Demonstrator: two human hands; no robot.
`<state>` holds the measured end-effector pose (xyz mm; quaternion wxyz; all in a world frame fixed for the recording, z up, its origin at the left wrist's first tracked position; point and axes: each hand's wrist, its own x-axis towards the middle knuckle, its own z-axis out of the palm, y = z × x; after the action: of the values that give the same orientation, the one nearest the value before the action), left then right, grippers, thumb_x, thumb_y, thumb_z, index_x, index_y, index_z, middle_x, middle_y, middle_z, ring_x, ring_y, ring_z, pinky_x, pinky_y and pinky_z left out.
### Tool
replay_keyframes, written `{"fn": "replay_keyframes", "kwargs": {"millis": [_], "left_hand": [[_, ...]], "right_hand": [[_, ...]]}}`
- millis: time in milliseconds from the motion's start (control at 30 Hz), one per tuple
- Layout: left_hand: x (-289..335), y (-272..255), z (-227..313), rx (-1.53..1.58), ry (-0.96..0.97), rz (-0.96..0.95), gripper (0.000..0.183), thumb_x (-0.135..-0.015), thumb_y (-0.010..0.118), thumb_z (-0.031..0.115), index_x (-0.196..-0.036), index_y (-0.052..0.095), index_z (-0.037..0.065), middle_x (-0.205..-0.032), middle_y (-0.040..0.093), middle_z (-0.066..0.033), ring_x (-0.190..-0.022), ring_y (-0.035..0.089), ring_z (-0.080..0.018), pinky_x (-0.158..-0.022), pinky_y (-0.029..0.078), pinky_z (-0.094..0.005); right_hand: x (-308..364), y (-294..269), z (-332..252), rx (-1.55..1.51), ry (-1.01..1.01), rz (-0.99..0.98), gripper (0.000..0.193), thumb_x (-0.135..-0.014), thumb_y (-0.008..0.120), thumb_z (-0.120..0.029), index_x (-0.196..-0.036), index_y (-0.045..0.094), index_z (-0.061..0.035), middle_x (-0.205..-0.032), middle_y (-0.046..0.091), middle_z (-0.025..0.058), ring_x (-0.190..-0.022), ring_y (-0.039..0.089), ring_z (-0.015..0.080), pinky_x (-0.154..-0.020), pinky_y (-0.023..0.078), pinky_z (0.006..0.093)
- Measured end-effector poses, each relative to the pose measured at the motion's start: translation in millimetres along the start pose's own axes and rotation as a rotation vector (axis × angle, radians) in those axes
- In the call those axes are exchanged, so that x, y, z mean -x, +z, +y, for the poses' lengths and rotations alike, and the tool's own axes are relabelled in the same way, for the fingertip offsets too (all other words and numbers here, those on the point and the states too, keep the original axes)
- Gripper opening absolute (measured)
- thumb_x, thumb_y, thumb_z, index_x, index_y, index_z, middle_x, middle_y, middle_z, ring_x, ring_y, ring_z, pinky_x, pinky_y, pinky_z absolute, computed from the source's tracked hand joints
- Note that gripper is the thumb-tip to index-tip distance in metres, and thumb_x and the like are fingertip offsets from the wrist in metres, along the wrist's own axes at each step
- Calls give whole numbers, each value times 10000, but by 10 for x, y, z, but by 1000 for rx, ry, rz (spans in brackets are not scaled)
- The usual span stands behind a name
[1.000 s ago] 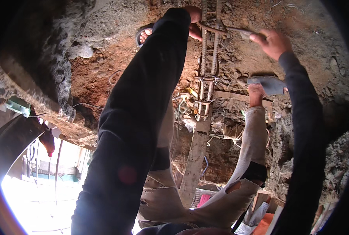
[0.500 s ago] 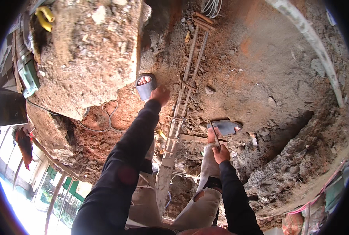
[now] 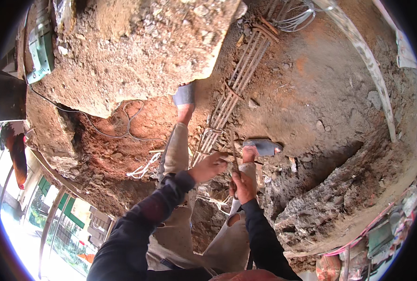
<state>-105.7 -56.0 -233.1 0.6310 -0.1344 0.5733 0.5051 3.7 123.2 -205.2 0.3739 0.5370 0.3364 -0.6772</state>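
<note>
Gripping a rod (image 3: 234, 152) near centre, right hand (image 3: 244, 186) sits just below; left hand (image 3: 210, 167) lies beside it, grip unclear. Rebar (image 3: 242, 77) slants from centre toward upper right.

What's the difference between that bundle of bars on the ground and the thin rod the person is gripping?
The bundle of bars is several bars with cross ties; the thin rod is a single piece.
The bundle of bars runs between the feet, while the thin rod is in the right hand.
Both are long and narrow.
</note>
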Motion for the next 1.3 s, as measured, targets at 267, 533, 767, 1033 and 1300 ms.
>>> {"fn": "replay_keyframes", "kwargs": {"millis": [267,533,767,1033,1300], "left_hand": [[-280,-23,-270,494,-124,257,233,-994,443,188,-985,589,7,-900,663,-196,-832,646,-345,-772,520,-391],[-415,-344,-236,-611,285,328,148,-975,503,153,-957,598,41,-779,650,-175,-744,663,-298,-676,510,-397],[-552,-308,-87,-48,96,325,205,-855,712,177,-789,627,3,-671,607,-88,-632,549,-165,-618,453,-351],[-722,-322,734,136,164,366,285,-923,638,261,-796,648,7,-574,555,-139,-521,513,-204,-538,452,-379],[-510,-422,1177,4,390,415,185,-833,656,118,-717,591,-10,-599,540,-139,-525,529,-218,-532,439,-377]], "right_hand": [[-327,312,125,627,-55,-53,195,-972,573,-220,-1044,624,-46,-778,640,75,-670,642,152,-614,511,292],[-16,-11,-787,601,-346,171,175,-931,658,-135,-1071,649,-31,-920,700,75,-772,668,146,-678,539,289],[-40,-390,-1977,583,-449,388,217,-952,658,-186,-1074,649,-7,-849,690,54,-732,629,83,-659,515,247],[-932,-606,-3285,999,-599,475,360,-909,704,-291,-1130,675,-8,-931,723,94,-821,679,166,-735,539,309],[-1563,-363,-4078,1213,-783,416,488,-881,720,-296,-1294,589,-71,-1046,692,89,-830,684,202,-729,545,352]]}}
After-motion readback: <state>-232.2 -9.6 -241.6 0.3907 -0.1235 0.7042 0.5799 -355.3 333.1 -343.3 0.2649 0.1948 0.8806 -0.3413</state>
